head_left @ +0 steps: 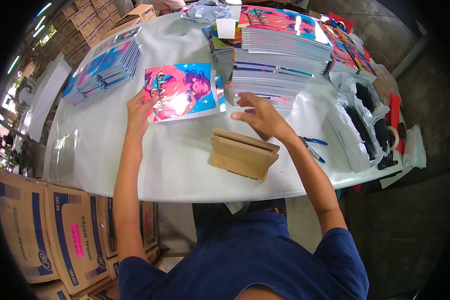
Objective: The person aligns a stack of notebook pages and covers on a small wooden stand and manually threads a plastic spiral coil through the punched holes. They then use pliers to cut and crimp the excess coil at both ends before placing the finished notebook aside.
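Note:
My left hand (141,109) grips the left edge of a notebook (182,92) with a glossy pink-and-blue illustrated cover, its thumb on top. Part of another blue cover pokes out past that notebook's right edge. To the right, my right hand (261,117) is in the air with thumb and fingers apart and nothing between them. Just beyond it rises a tall stack of unbound notebooks (280,62), page edges facing me. A brown slotted board stand (242,156) sits on the table below my right hand. Blue-handled pliers (312,145) lie beside my right forearm.
Finished-looking notebook piles (110,65) stand at the far left of the white table (97,135). On the right, an open white box (350,135) holds black spiral coils. Clear plastic (62,155) hangs over the left edge. Cardboard cartons (75,235) are stacked at lower left.

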Available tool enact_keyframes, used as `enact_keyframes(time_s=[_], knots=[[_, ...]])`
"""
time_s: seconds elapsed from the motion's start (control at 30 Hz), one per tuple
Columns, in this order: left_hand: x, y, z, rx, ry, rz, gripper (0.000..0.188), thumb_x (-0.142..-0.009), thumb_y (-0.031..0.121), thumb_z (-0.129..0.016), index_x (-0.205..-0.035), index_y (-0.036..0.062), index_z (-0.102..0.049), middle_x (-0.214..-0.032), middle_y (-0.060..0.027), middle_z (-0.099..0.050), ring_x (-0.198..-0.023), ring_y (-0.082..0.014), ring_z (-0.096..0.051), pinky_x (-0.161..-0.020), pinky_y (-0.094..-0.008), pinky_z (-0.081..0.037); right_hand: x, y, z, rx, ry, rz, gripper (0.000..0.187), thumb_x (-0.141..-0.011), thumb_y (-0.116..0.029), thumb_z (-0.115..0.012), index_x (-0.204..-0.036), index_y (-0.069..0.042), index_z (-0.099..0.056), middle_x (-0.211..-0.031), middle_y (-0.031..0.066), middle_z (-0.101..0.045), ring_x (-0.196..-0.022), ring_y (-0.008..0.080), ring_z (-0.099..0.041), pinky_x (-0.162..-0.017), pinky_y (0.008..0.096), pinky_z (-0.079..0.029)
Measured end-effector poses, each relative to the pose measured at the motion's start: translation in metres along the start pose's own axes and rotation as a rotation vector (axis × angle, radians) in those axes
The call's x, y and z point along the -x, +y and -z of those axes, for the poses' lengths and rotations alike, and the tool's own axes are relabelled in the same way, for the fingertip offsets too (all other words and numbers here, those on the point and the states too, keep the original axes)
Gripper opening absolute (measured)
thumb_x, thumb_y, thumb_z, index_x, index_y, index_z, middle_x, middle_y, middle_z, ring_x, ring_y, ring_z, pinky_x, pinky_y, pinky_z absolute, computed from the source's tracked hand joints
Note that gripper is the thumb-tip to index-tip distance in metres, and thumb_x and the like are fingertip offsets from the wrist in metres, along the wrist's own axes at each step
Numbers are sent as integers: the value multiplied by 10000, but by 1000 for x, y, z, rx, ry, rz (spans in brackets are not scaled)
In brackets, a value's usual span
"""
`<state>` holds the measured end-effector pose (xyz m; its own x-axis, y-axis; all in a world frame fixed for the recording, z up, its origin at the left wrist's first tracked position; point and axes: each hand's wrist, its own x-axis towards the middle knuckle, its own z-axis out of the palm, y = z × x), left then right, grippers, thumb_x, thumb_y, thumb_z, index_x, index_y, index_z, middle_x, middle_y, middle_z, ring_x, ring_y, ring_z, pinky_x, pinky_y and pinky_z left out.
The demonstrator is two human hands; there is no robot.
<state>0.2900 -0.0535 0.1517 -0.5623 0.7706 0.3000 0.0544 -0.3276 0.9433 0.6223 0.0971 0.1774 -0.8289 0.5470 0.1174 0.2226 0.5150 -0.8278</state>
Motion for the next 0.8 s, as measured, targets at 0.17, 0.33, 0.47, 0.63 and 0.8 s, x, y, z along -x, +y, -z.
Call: enact_keyframes(time_s=[0.17, 0.33, 0.47, 0.63, 0.8], knots=[[35, 53, -25, 21, -119, -133, 407, -845, -12, -694, -1242, -12, -610, -1082, -56, -692, -949, -131, -648, -912, -286, -484, -12, -22, 4, -258, 48, -170, 676, -788, -240, -817, -1324, 14, -493, -1234, 177, -619, -1170, 240, -581, -1009, 391, -460], [67, 85, -93, 129, -270, -192, 560, -845, 78, -726, -1352, -4, -505, -1357, -139, -551, -1177, -271, -593, -1047, -414, -451, 44, -54, 28, -323, 209, -36, 285, -807, -32, -759, -1069, 35, -667, -937, 97, -723, -857, 148, -662, -821, 308, -538], [61, 68, -117, 127, -632, -177, 585, -855, 90, -713, -1378, -23, -477, -1373, -185, -535, -1251, -372, -538, -1063, -492, -443, 102, -64, 49, 3, 405, 203, 130, -821, 23, -698, -949, 40, -691, -832, 110, -729, -756, 140, -687, -708, 262, -555], [54, 58, -141, 117, -805, -77, 506, -871, 35, -659, -1355, -19, -520, -1356, -177, -569, -1243, -315, -564, -1052, -418, -456, 145, -35, 30, 1, 517, 72, 128, -834, -32, -719, -947, 18, -686, -872, 97, -722, -777, 152, -672, -730, 273, -540], [58, 64, -142, 94, -869, -66, 409, -892, 32, -633, -1300, 16, -594, -1376, -148, -561, -1250, -319, -558, -1045, -405, -460, 158, -36, 19, -5, 522, 103, 231, -780, 13, -691, -1011, 11, -679, -975, 117, -726, -899, 200, -705, -821, 296, -538]])
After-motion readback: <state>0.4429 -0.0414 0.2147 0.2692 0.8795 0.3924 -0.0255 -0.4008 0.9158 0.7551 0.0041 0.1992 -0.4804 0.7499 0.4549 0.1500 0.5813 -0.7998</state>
